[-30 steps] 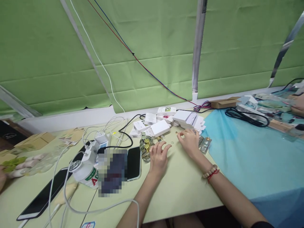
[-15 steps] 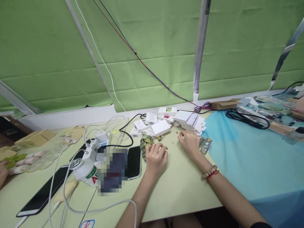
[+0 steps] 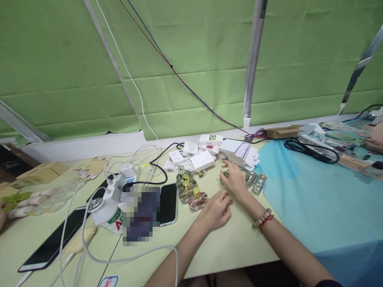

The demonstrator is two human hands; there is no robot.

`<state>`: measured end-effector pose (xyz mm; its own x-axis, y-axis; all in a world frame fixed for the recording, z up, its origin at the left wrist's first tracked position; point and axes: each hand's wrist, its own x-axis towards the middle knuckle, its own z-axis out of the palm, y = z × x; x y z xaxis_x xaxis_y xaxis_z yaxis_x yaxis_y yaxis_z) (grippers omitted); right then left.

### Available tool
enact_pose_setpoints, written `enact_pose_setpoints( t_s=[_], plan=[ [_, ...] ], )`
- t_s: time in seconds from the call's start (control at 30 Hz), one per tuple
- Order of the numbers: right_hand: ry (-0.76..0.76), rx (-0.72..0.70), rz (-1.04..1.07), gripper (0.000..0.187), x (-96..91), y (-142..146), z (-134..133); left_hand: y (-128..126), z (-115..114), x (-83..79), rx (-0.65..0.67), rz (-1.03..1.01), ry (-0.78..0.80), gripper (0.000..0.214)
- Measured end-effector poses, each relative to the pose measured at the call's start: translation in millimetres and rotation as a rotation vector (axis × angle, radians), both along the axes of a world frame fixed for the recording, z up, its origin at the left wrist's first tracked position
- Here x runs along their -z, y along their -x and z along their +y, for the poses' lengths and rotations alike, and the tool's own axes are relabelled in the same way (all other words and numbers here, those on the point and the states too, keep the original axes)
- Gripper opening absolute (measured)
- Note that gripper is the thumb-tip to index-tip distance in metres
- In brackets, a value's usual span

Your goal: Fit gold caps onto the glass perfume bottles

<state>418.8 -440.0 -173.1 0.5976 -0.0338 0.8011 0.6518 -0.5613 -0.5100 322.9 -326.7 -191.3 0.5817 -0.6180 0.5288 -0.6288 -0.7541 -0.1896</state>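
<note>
My left hand (image 3: 216,210) rests on the pale green table (image 3: 227,239), fingers loosely bent and apart, with nothing seen in them. Just left of it lies a pinkish glass bottle with a gold cap (image 3: 197,199), in front of two more gold-capped bottles (image 3: 184,182). My right hand (image 3: 235,180), with a bead bracelet on its wrist, is closed over a small clear glass bottle (image 3: 224,175). Other clear bottles (image 3: 257,181) lie just right of that hand.
Small white boxes (image 3: 203,160) are piled behind the hands. Phones (image 3: 168,203), a white charger with cables (image 3: 128,173) and a plastic bottle (image 3: 106,215) lie to the left. A blue cloth (image 3: 314,199) covers the right side; another person's hand (image 3: 375,139) is at the far right.
My left hand left the gold-capped bottles and moved right, toward me; a pinkish bottle now lies where it was. My right hand slid slightly left onto a small glass bottle.
</note>
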Motion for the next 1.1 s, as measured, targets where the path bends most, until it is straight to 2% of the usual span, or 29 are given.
enact_pose_setpoints(
  t_s=[0.07,0.17,0.33,0.4,0.47,0.53,0.6,0.67,0.77,0.9,1.0,1.1],
  plan=[
    [0.048,-0.011,0.122,0.032,-1.8,2.2,-1.6,-3.6,1.9,4.7,-0.065,0.054,0.101,0.020],
    [0.087,-0.096,0.139,0.036,-4.4,6.5,-6.1,-7.7,5.5,9.8,-0.125,-0.055,0.234,0.034],
    [0.022,-0.438,0.090,0.044,-3.2,10.2,-6.3,-11.2,7.6,10.6,-0.134,-0.093,0.355,0.075],
    [-0.059,-0.610,0.095,0.045,-1.3,8.6,-2.2,-11.9,7.4,9.6,-0.117,-0.078,0.398,0.081],
    [-0.157,-0.721,0.096,0.044,0.2,5.2,1.9,-12.3,7.2,8.9,-0.102,-0.063,0.419,0.080],
    [-0.228,-0.688,0.105,0.040,1.3,0.1,3.9,-11.8,7.1,8.5,-0.103,-0.050,0.433,0.074],
    [-0.261,-0.566,0.098,0.035,2.7,-6.9,3.4,-10.1,6.7,7.7,-0.130,0.008,0.464,0.068],
    [-0.280,-0.448,0.070,0.035,5.4,-15.2,1.7,-7.5,5.3,5.9,-0.152,0.155,0.499,0.061],
    [-0.245,-0.352,0.038,0.041,12.9,-28.1,0.3,-3.1,1.7,1.5,-0.167,0.368,0.493,0.037],
    [-0.005,-0.294,0.048,0.052,25.8,-40.6,4.2,2.1,-2.0,-5.3,-0.198,0.394,0.353,0.030],
    [0.228,-0.233,0.149,0.056,31.7,-44.1,8.6,5.2,-2.2,-9.5,-0.172,0.387,0.271,0.031],
    [0.385,-0.179,0.247,0.057,32.4,-43.6,10.7,6.2,-0.8,-10.6,-0.170,0.386,0.236,0.032]
  ],
)
